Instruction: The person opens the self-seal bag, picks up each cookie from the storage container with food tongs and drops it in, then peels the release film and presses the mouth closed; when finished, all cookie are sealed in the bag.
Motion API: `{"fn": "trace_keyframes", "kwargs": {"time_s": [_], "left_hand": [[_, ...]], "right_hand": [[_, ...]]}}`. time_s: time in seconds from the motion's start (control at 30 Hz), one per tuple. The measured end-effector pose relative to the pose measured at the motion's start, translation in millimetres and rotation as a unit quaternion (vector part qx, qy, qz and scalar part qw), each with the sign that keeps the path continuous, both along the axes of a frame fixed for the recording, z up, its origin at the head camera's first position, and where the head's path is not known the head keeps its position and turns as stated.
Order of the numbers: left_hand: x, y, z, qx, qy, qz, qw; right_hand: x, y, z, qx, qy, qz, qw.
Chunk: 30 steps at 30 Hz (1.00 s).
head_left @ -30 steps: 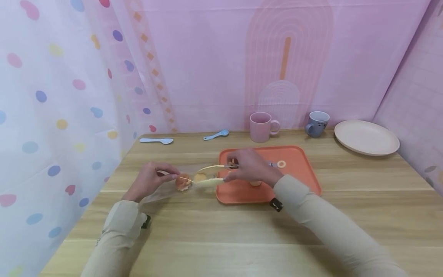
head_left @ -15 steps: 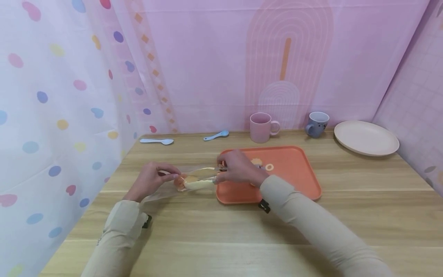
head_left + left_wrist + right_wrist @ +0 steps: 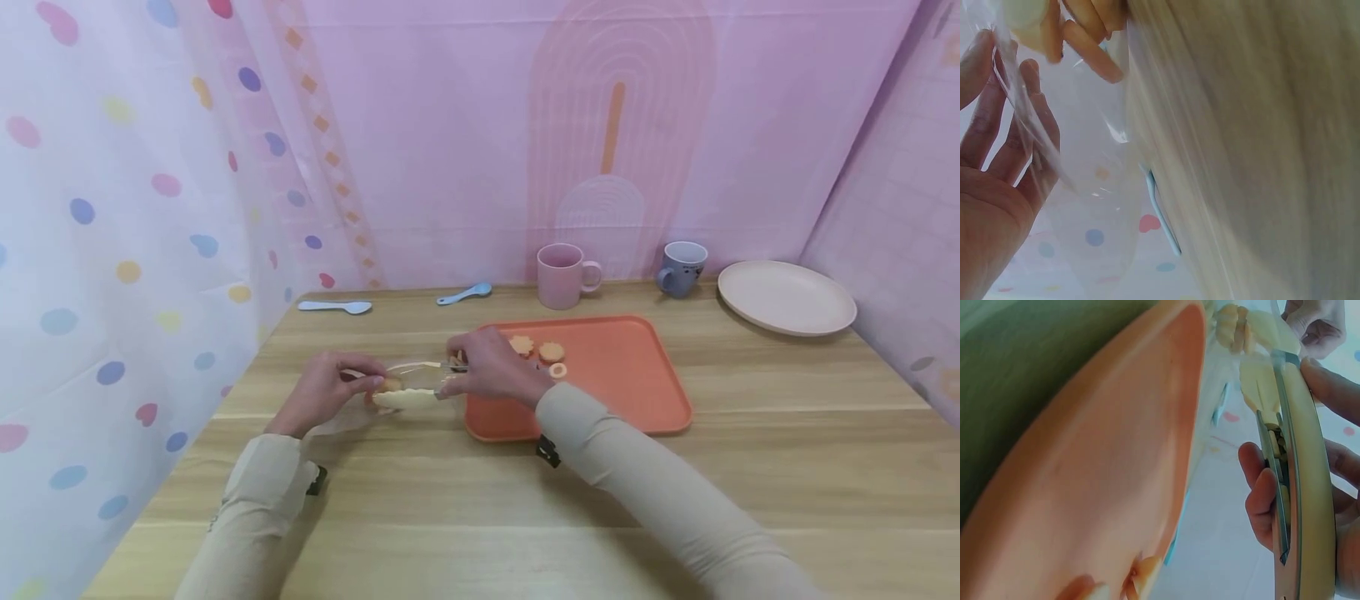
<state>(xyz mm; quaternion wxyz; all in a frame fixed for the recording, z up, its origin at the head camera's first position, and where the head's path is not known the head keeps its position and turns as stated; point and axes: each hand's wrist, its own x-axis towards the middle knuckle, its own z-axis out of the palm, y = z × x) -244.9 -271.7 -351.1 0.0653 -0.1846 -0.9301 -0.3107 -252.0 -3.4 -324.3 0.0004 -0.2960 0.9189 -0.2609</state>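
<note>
My left hand (image 3: 322, 390) pinches the edge of a clear plastic bag (image 3: 1088, 150) between thumb and fingers. Inside the bag are several orange-brown cookies (image 3: 1094, 53), partly hidden by the hand and tongs in the head view. My right hand (image 3: 491, 365) grips a pair of tongs (image 3: 408, 400) with cream-coloured ends and metal handles. Those ends reach into the bag's mouth, close to my left fingertips. Between them shows a round pale cookie (image 3: 392, 384); whether they still clamp it I cannot tell.
An orange tray (image 3: 622, 387) lies beneath and right of my right forearm, with scalloped cookies (image 3: 552, 352) and a ring-shaped cookie (image 3: 557, 371). Behind stand a pink mug (image 3: 559, 277), a blue-grey mug (image 3: 682, 268), a beige plate (image 3: 786, 297) and two blue spoons (image 3: 467, 293).
My right hand has moved left with the tongs and the cookie, from over the tray into the bag. Cookies on the tray came into sight. The left hand stays in place.
</note>
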Motion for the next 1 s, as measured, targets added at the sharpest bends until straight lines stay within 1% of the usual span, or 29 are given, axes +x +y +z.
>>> {"fn": "trace_keyframes", "kwargs": {"time_s": [0.13,0.37,0.53,0.63,0.77,1.0], "left_hand": [[0.1,-1,0.6,0.001,-0.003,0.0,1.0],[-0.9,-4,4.2,0.005,0.004,-0.005,1.0],[-1.5,-6,2.7,0.004,0.003,-0.009,0.9999],[-0.5,-5,2.6,0.002,0.003,-0.009,1.0],[1.0,-4,4.2,0.003,0.005,-0.003,1.0],[1.3,-4,4.6,0.003,0.011,-0.008,0.9999]], "right_hand": [[-0.4,2,-0.4,0.0,0.002,0.006,1.0],[-2.1,23,1.6,-0.01,0.019,-0.009,1.0],[-3.1,28,1.7,-0.002,0.021,-0.003,1.0],[-3.0,27,2.3,0.011,0.026,-0.002,1.0],[-3.4,23,2.8,0.015,0.028,-0.001,0.999],[-4.6,8,-2.2,0.013,-0.002,0.004,1.0]]}}
